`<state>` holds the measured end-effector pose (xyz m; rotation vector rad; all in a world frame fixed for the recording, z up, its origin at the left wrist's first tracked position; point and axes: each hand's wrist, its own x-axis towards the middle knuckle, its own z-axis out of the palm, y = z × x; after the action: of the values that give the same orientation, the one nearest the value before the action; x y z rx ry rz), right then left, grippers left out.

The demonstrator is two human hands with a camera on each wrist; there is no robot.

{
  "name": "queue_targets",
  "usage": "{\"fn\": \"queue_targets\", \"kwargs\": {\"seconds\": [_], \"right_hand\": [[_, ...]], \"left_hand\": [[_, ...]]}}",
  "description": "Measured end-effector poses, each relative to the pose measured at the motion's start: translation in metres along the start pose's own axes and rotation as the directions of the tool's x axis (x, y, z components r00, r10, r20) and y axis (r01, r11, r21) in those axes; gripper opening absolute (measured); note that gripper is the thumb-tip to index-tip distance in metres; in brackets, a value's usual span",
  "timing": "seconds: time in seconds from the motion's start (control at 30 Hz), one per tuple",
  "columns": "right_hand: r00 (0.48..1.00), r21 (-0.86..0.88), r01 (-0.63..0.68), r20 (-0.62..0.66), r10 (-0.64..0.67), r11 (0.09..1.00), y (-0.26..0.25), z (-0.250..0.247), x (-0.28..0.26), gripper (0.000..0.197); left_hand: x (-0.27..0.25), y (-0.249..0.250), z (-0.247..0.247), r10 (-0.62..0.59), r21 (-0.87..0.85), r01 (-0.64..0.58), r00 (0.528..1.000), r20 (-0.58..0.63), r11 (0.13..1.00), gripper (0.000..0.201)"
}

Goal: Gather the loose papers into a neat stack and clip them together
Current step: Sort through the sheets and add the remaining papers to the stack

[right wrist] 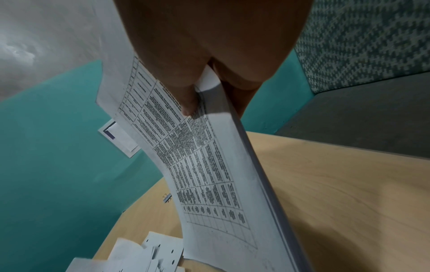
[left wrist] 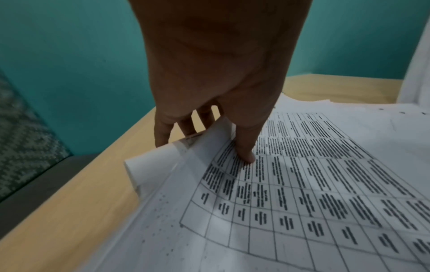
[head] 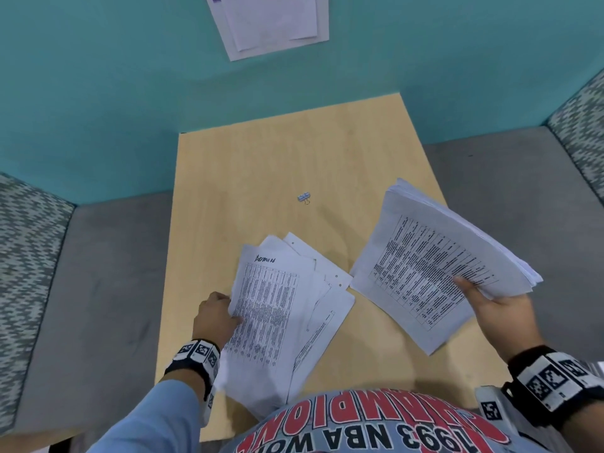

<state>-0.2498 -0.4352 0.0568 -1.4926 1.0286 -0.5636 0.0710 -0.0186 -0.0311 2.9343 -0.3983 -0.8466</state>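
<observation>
The right hand gripped a thick, bowed paper stack; the left hand pinched loose printed sheets on the smooth wooden worktop.

**What the person wears**

A light blue long sleeve covers the left arm, coming in from seven o'clock. Above its cuff sits a black wristband set with white blocks printed in black square-code markers. The right wrist, at four o'clock, carries a matching band, and a further white marker block sits just beside it. At six o'clock the shirt is grey-blue with big red outlined capitals and black lettering that reads "1993 NBA".
</observation>
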Motion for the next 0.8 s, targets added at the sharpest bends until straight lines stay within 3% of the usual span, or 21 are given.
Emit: {"fn": "queue_targets", "kwargs": {"seconds": [0.17,0.33,0.5,0.63,0.73,0.8], "right_hand": [[1.0,0.004,0.007,0.005,-0.007,1.0,-0.003,0.0,-0.004,0.021],[1.0,0.008,-0.009,0.004,0.009,1.0,0.0,-0.004,-0.008,0.021],[0.999,0.003,-0.042,-0.017,0.042,0.999,0.005,-0.006,-0.011,0.014],[0.999,-0.024,-0.03,-0.018,0.03,0.999,0.006,-0.007,-0.013,0.027],[0.999,-0.027,-0.03,-0.024,0.029,0.999,0.007,-0.007,-0.015,0.03],[0.999,-0.025,-0.049,-0.024,0.048,0.998,0.006,-0.007,-0.017,0.03]], "left_hand": [[-0.009,0.001,-0.002,0.078,-0.108,-0.077,0.997,0.001,0.991,0.036],[-0.016,0.001,-0.006,0.202,-0.264,-0.175,0.976,0.08,0.949,0.035],[-0.025,0.012,0.0,0.258,-0.013,-0.258,0.959,0.118,0.966,0.07],[-0.03,0.017,0.006,0.332,0.002,-0.339,0.923,0.192,0.941,0.058],[-0.032,0.021,0.008,0.366,0.029,-0.383,0.901,0.234,0.923,0.033],[-0.031,0.022,0.01,0.371,0.038,-0.387,0.904,0.212,0.921,0.048]]}}
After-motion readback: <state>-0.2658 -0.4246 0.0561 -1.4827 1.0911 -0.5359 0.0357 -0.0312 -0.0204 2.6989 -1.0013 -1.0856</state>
